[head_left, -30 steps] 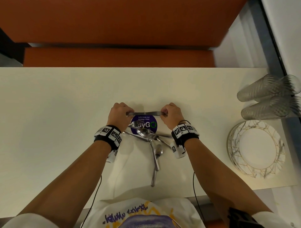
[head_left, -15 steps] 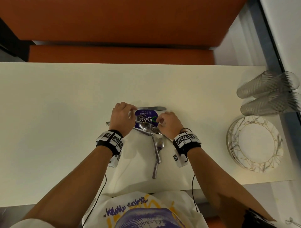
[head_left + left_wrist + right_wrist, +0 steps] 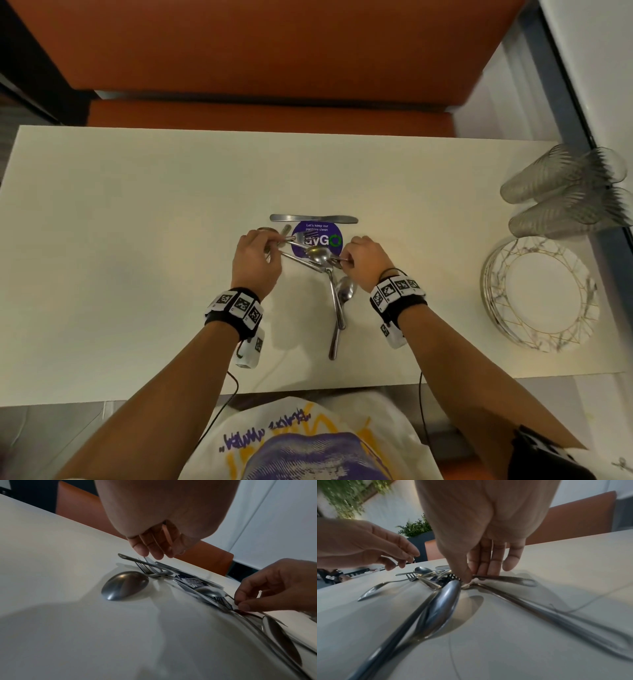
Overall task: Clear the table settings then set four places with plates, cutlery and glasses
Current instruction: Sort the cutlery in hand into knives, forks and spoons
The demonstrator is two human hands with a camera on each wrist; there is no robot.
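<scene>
A loose pile of forks and spoons (image 3: pixel 329 270) lies mid-table, partly over a round purple sticker (image 3: pixel 318 228). One knife (image 3: pixel 313 218) lies flat just beyond the sticker, apart from both hands. My left hand (image 3: pixel 272 245) is at the pile's left end and pinches the handle of a fork (image 3: pixel 303 236); its fingers (image 3: pixel 150 553) curl down over the handles. My right hand (image 3: pixel 342 260) pinches the thin neck of a spoon (image 3: pixel 318 254) between thumb and forefinger (image 3: pixel 240 603). A second spoon (image 3: pixel 440 609) points toward me.
A stack of white patterned plates (image 3: pixel 541 294) sits at the table's right end. Ribbed glasses (image 3: pixel 561 192) stand in nested stacks behind it. An orange bench (image 3: pixel 267 113) runs along the far side. The near table edge (image 3: pixel 308 387) is close to my body.
The knife that both hands held a second ago now lies on the table beyond the sticker. Both hands came back toward me onto the cutlery pile and took hold of pieces.
</scene>
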